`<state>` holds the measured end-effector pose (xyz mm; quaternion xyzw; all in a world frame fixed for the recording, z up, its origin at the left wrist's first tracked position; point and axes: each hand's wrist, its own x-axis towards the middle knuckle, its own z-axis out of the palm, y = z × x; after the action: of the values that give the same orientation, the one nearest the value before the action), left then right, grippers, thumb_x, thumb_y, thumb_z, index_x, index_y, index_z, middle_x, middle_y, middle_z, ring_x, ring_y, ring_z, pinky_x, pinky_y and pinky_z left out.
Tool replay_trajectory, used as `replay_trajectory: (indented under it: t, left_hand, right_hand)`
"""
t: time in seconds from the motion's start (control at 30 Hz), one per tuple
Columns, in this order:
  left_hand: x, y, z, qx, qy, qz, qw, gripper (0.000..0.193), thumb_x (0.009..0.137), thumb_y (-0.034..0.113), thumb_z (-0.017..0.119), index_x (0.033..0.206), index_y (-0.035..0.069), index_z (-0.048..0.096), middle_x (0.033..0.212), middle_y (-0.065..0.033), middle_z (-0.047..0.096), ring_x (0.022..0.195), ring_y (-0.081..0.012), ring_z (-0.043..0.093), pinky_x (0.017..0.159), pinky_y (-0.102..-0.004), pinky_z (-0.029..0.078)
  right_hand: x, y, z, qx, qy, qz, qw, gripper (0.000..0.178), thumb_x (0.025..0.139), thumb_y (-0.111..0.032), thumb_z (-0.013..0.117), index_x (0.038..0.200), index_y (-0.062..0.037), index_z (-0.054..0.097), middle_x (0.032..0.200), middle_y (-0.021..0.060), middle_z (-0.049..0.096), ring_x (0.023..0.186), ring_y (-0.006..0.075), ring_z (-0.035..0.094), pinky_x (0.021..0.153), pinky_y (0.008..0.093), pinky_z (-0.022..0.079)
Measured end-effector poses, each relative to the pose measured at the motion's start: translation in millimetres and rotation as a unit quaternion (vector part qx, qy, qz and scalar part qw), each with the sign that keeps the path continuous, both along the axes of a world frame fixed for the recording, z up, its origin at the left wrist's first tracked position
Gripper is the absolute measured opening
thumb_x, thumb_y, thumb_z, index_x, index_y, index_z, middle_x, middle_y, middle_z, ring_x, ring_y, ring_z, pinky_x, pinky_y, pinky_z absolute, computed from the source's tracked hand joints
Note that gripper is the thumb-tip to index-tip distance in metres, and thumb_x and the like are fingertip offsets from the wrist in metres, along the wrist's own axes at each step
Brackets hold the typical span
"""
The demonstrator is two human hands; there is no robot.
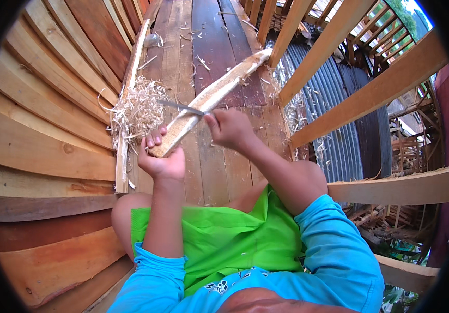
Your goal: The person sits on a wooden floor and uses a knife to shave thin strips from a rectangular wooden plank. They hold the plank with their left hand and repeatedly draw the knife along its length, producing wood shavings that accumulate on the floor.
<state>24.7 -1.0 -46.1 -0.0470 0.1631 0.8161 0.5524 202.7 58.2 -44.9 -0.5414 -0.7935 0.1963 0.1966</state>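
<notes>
A long pale wooden strip (219, 89) slants away from me to the far right, its far end close to a railing post. My left hand (162, 156) is closed around its near end, fingers over the left edge and palm below. In my right hand (229, 128) is a knife, its handle mostly hidden by the closed fingers. The thin knife blade (180, 106) lies across the strip just beyond my left hand, its tip out past the left side. Beside the strip, to the left, rests a heap of curled wood shavings (140, 112).
A plank wall (52, 125) rises on the left, with another pale strip (122, 161) along its foot. Wooden railing posts (308, 68) stand on the right, corrugated metal sheets (334, 109) beyond them. Loose curls lie scattered over the plank floor (211, 177).
</notes>
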Motion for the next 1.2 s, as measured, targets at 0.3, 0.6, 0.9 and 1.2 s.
replay_trajectory:
  t: [0.3, 0.6, 0.9, 1.2]
  left_hand:
    - [-0.7, -2.6, 7.6, 0.085, 0.066, -0.039, 0.993, 0.03, 0.091, 0.02, 0.045, 0.063, 0.014, 0.038, 0.063, -0.0026, 0.039, 0.081, -0.0224, 0.044, 0.099, -0.0401, 0.037]
    - [4.3, -1.1, 7.4, 0.078, 0.075, -0.032, 0.994, 0.028, 0.091, 0.019, 0.042, 0.063, 0.014, 0.038, 0.064, -0.0023, 0.039, 0.082, -0.0222, 0.044, 0.099, -0.0405, 0.037]
    - [-5.0, -3.0, 0.8, 0.046, -0.001, -0.02, 0.999, 0.023, 0.087, 0.012, 0.041, 0.064, 0.013, 0.037, 0.064, -0.0036, 0.04, 0.082, -0.025, 0.047, 0.103, -0.0439, 0.038]
    - [3.6, 0.4, 5.9, 0.05, 0.022, -0.023, 0.998, 0.024, 0.086, 0.012, 0.042, 0.063, 0.014, 0.038, 0.065, -0.0032, 0.041, 0.083, -0.0237, 0.048, 0.096, -0.0415, 0.039]
  right_hand:
    - [-2.0, -2.3, 1.4, 0.021, 0.042, -0.057, 0.997, 0.037, 0.094, -0.035, 0.05, 0.077, -0.0081, 0.069, 0.064, 0.0174, 0.064, 0.061, 0.0345, 0.064, 0.057, 0.0468, 0.049]
    - [15.0, 13.5, -7.4, 0.0, 0.024, -0.062, 0.998, 0.039, 0.096, -0.036, 0.048, 0.08, -0.0083, 0.07, 0.064, 0.0148, 0.064, 0.053, 0.0317, 0.06, 0.053, 0.0441, 0.047]
    - [-2.0, -12.1, 17.0, -0.047, -0.015, -0.003, 0.999, 0.041, 0.094, -0.038, 0.047, 0.08, -0.0058, 0.069, 0.076, 0.019, 0.067, 0.073, 0.0385, 0.066, 0.069, 0.0488, 0.051]
    - [-1.4, -6.2, -6.1, 0.075, 0.053, -0.003, 0.996, 0.043, 0.093, -0.039, 0.052, 0.069, -0.006, 0.065, 0.06, 0.019, 0.06, 0.062, 0.0404, 0.062, 0.056, 0.0494, 0.047]
